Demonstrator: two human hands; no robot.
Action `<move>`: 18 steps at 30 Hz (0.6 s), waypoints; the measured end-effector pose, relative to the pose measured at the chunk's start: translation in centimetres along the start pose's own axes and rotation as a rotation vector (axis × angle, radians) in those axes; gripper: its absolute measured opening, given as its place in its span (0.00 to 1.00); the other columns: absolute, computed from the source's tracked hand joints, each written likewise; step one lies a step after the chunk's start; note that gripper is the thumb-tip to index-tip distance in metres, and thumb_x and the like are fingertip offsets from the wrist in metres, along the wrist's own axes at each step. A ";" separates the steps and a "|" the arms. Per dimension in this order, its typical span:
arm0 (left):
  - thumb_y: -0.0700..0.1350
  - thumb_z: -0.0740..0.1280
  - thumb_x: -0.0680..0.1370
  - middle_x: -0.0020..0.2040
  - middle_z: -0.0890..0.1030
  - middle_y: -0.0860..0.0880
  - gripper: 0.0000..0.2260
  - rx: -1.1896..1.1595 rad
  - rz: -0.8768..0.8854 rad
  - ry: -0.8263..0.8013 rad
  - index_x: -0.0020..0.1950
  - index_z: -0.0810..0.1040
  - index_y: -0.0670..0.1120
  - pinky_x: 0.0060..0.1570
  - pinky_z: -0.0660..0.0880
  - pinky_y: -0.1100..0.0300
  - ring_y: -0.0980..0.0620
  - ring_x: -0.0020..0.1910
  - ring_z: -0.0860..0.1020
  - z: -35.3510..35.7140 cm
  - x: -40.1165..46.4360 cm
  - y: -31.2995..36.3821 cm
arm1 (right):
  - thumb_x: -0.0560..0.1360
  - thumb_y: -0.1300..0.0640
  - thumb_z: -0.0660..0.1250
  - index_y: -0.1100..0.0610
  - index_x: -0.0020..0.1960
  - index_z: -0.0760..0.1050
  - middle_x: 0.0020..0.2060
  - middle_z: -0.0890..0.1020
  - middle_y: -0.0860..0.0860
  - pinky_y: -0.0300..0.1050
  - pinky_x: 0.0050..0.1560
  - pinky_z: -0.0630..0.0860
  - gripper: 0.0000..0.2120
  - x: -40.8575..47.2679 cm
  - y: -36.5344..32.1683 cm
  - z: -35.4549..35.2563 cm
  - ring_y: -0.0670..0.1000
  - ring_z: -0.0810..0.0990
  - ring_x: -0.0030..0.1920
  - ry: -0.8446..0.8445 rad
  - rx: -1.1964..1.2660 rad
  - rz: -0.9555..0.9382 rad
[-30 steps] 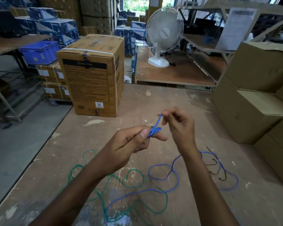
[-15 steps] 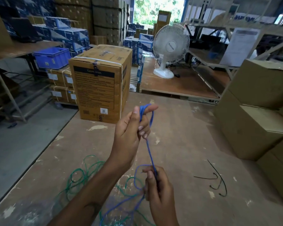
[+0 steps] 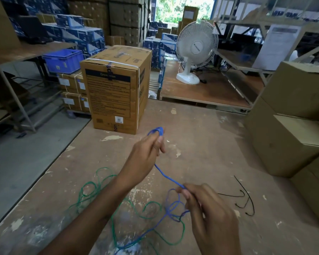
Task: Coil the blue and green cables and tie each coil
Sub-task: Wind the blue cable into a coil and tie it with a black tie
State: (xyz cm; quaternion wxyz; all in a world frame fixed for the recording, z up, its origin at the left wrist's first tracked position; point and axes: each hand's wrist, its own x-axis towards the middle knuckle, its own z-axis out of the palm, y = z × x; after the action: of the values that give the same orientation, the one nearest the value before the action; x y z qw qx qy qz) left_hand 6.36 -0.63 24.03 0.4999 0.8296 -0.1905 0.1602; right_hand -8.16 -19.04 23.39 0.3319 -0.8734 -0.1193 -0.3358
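I am looking down at my two bare hands above a scuffed wooden table (image 3: 201, 144). My left hand (image 3: 145, 157) is raised in front of me, its fingers curled around a small loop of the blue cable (image 3: 166, 174), which pokes out above my fingertips. From that hand the blue cable runs down and to the right in a taut line to my right hand (image 3: 208, 208), which is lower and nearer to me and pinches the cable between thumb and fingers. Below my right hand the rest of the blue cable lies in loose loops on the table, crossing over the green cable (image 3: 92, 188). The green cable sprawls uncoiled on the table beneath my left forearm, touched by neither hand. Just right of my right hand, two thin black ties (image 3: 245, 199) lie on the table. A tall printed cardboard box (image 3: 114, 92) stands at the far left of the table, plain brown cartons (image 3: 291, 126) are stacked on the right, and a white fan (image 3: 193, 50) stands on a bench beyond.
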 end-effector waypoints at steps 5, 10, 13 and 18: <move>0.50 0.57 0.89 0.40 0.80 0.59 0.19 -0.192 -0.034 -0.211 0.59 0.83 0.41 0.45 0.72 0.60 0.58 0.37 0.75 2.2 -4.1 1.5 | 0.84 0.50 0.67 0.53 0.51 0.85 0.38 0.81 0.42 0.44 0.38 0.75 0.10 5.2 0.8 -1.9 0.44 0.79 0.36 0.256 -0.039 -0.046; 0.51 0.55 0.87 0.34 0.69 0.49 0.20 -0.601 -0.100 -0.204 0.68 0.83 0.49 0.41 0.68 0.61 0.52 0.36 0.68 2.6 -6.4 4.3 | 0.79 0.36 0.69 0.51 0.44 0.85 0.30 0.81 0.46 0.52 0.31 0.74 0.19 11.1 4.1 -1.3 0.50 0.79 0.30 0.331 -0.150 -0.029; 0.50 0.55 0.87 0.34 0.65 0.49 0.21 -0.702 -0.082 -0.246 0.68 0.83 0.46 0.40 0.66 0.60 0.51 0.34 0.65 1.4 -6.2 5.3 | 0.80 0.30 0.61 0.50 0.39 0.80 0.26 0.77 0.48 0.55 0.33 0.74 0.26 12.9 6.5 0.4 0.51 0.78 0.29 0.182 -0.065 0.017; 0.51 0.60 0.86 0.32 0.66 0.53 0.25 -0.957 -0.025 -0.241 0.65 0.77 0.28 0.35 0.66 0.59 0.54 0.31 0.65 -0.7 -5.1 7.9 | 0.85 0.38 0.54 0.50 0.41 0.77 0.29 0.74 0.48 0.49 0.34 0.71 0.23 9.3 8.5 4.7 0.46 0.74 0.30 -0.100 0.124 0.024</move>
State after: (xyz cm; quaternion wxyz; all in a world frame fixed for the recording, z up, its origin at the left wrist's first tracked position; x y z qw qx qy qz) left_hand -1.88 -2.60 28.05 0.8010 0.5219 -0.2892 -0.0480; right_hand 4.83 -22.49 22.74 0.3828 -0.8683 -0.1457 -0.2796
